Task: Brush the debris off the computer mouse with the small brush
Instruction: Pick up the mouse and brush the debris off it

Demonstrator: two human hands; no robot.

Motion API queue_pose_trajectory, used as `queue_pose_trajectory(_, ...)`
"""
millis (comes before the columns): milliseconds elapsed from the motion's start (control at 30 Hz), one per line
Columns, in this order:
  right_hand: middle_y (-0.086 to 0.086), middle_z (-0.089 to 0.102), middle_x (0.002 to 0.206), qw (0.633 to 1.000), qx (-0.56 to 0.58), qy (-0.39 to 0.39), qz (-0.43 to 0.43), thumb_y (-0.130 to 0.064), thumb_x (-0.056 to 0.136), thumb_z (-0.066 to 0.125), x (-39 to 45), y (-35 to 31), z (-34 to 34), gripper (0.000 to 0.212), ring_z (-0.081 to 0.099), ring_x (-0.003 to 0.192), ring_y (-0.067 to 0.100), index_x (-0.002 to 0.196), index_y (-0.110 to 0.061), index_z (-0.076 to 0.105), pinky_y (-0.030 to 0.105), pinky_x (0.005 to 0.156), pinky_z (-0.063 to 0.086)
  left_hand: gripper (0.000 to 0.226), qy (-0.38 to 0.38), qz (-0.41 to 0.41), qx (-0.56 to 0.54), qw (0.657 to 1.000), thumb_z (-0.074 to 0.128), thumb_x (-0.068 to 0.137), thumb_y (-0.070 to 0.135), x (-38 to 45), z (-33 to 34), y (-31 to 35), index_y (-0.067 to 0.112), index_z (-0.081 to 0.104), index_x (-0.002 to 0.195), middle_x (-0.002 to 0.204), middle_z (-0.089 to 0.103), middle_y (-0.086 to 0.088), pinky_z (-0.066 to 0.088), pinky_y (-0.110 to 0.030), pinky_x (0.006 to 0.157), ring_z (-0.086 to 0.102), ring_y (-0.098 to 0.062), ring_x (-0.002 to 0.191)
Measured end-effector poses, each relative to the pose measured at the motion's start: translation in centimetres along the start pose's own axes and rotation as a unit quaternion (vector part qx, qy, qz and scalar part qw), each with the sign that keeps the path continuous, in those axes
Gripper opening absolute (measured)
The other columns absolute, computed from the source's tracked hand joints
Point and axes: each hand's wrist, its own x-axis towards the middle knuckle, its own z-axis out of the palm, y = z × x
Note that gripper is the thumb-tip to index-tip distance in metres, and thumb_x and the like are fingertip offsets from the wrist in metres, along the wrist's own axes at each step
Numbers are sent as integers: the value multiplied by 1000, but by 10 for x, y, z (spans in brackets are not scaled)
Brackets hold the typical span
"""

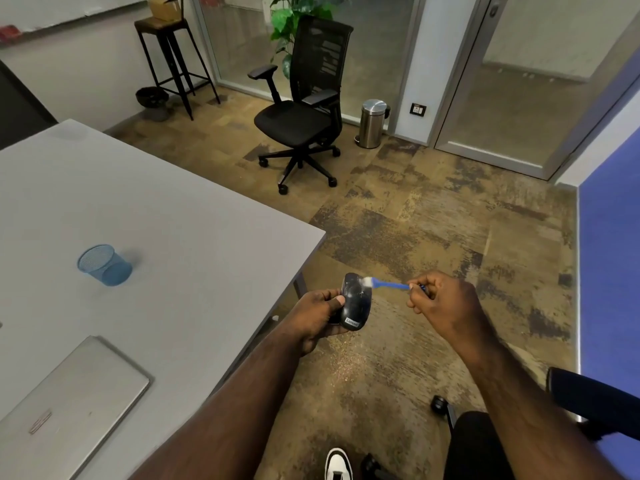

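Your left hand [317, 311] sits just below the middle of the frame, fingers wrapped around the left side of the black computer mouse [356, 301], thumb pressed on its top edge. You hold the mouse in the air, off the corner of the grey table [173, 220], above the patterned carpet [433, 220]. Its glossy back faces the camera, a small label shows at its lower end, and pale specks and thin scratch-like marks lie across its upper half.

Your right hand [445, 299] is to the right of the mouse, closed into a pinch on the far end of the small brush [388, 284]. The blue handle runs nearly level from your fingertips toward the left, and the white bristle tuft touches the mouse at its upper right corner.

On the table, in the left of the frame, a blue mesh cup [104, 265] stands apart from everything else, and a closed silver laptop [72, 400] lies in the lower left, partly cut by the frame edge.

Higher up, near the top centre, a black office chair [304, 109] stands on the carpet with a steel pedal bin [373, 123] just to its right, against the glass partition. A tall black stool [173, 60] stands in the upper left. A white shoe [338, 464] shows at the bottom edge
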Motion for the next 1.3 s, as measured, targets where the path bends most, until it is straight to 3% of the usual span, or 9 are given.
queue_pose_trajectory(233, -17, 74, 62, 999, 33, -29, 26, -22, 86, 67, -4, 3, 3, 12, 68, 50, 0, 76, -28, 68, 26, 54, 57, 24, 5, 3, -25, 1000, 47, 100, 13, 3, 0, 2, 14, 71, 102, 98, 75, -11, 59, -32, 66, 72, -21, 90)
queue_pose_trajectory(333, -17, 72, 58, 998, 16, 25, 62, -20, 88, 67, -2, 8, 1, 9, 68, 51, -2, 82, -26, 70, 30, 58, 60, 24, 7, 1, -34, 999, 47, 100, 13, 3, -3, 1, 14, 71, 100, 96, 75, -10, 59, -32, 65, 73, -20, 87)
queue_pose_trajectory(567, -17, 75, 68, 991, 19, -121, -47, -20, 86, 71, -15, -3, -6, 15, 69, 55, -1, 82, -35, 71, 27, 56, 61, 24, 16, -1, -44, 999, 46, 101, 12, 6, -4, 1, 8, 69, 105, 97, 74, -12, 59, -31, 63, 73, -18, 83)
queue_pose_trajectory(767, -6, 74, 68, 996, -7, -65, -61, -26, 88, 68, -12, -8, -7, 8, 70, 60, 12, 93, -26, 74, 42, 57, 61, 24, 17, -5, -54, 998, 47, 100, 10, 5, -2, 1, 10, 70, 99, 91, 76, -9, 60, -33, 64, 73, -18, 82)
queue_pose_trajectory(867, -6, 72, 65, 991, -1, -115, -70, -26, 83, 70, -13, -9, -9, 6, 66, 56, 9, 86, -28, 75, 38, 55, 59, 22, 23, 0, -56, 998, 47, 100, 10, 6, -2, 3, 9, 70, 101, 91, 76, -10, 60, -32, 62, 74, -18, 81)
queue_pose_trajectory(1000, -7, 73, 66, 995, -7, -67, -74, -26, 87, 70, -14, -9, -9, 6, 67, 55, 7, 91, -28, 74, 32, 49, 57, 23, 29, 3, -55, 998, 48, 100, 10, 6, -2, 4, 11, 70, 97, 86, 77, -7, 59, -31, 61, 74, -16, 76)
queue_pose_trajectory(1133, -19, 68, 62, 986, -45, -129, -91, -25, 86, 73, -18, -9, -6, 6, 60, 53, -7, 90, -30, 74, 9, 41, 41, 24, 33, 7, -62, 998, 47, 100, 11, 7, -3, 3, 9, 71, 95, 92, 76, -12, 60, -35, 66, 74, -23, 84)
queue_pose_trajectory(1200, -29, 66, 69, 985, -49, -135, -97, -25, 84, 74, -20, -9, -9, 7, 59, 55, -9, 87, -31, 75, 8, 42, 39, 24, 38, 5, -68, 997, 47, 100, 11, 7, -4, 3, 7, 70, 96, 94, 76, -16, 60, -37, 67, 74, -27, 86)
queue_pose_trajectory(1300, -15, 69, 65, 992, -20, -86, -93, -28, 86, 71, -19, -8, -11, 5, 62, 56, 0, 90, -31, 73, 14, 41, 43, 23, 42, 4, -67, 997, 47, 100, 12, 8, -4, 3, 7, 70, 96, 96, 74, -15, 60, -35, 67, 74, -24, 86)
